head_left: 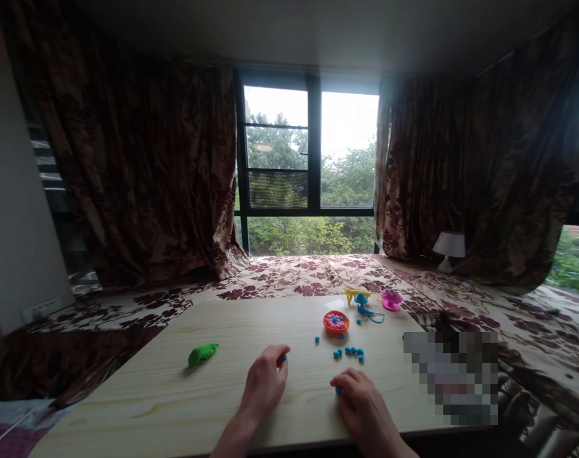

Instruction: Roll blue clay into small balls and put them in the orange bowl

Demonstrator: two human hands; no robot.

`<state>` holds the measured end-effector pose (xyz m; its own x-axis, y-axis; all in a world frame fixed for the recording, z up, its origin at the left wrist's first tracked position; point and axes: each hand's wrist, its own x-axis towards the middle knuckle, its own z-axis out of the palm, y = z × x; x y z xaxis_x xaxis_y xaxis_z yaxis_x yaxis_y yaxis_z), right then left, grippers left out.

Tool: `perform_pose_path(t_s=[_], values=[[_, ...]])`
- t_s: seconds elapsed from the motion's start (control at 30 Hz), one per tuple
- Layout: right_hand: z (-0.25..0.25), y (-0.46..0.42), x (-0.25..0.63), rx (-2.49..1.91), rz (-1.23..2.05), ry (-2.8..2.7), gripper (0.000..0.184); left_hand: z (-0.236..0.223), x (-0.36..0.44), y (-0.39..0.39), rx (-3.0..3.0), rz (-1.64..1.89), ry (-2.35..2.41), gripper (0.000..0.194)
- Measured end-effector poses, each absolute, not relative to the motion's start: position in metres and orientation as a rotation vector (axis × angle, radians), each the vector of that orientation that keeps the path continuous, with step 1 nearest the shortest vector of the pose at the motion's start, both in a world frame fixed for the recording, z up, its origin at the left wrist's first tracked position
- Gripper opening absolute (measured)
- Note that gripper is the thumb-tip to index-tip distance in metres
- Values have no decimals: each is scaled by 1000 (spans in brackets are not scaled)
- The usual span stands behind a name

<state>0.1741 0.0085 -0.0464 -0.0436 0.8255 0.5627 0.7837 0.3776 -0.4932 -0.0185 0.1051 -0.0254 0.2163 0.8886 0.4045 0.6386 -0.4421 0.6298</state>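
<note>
My left hand (266,376) is over the middle of the wooden table, its thumb and fingers closed on a small blue bead (284,359). To its right, my right hand (360,395) pinches another blue bead (338,389) near the tabletop. Several loose blue beads (354,351) lie just beyond my right hand, and a lone one (316,340) sits farther left. Behind them stands an orange bowl (335,331) with pink and blue beads in it. Both hands are apart from the bowl.
On the pale wooden table (160,388), a green toy (202,355) lies at the left. Yellow (352,296), blue (360,301) and pink (391,299) toys stand at the far right. A blurred-out patch (454,378) covers the right edge. A white lamp (449,245) is beyond.
</note>
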Motion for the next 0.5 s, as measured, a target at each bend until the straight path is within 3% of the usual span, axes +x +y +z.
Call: perform_pose_path(t_s=[0.17,0.37,0.5], values=[[-41,30,143,-1364,104,-1861,38,-33,-28,104,2001,1069,1319,29],[-46,30,147,-1315,29,-2027,30,-34,-35,97,1985,1107,1296,32],[-48,18,153,-1380,-21,-2089,37,-36,-45,87,2102,1180,1384,28]])
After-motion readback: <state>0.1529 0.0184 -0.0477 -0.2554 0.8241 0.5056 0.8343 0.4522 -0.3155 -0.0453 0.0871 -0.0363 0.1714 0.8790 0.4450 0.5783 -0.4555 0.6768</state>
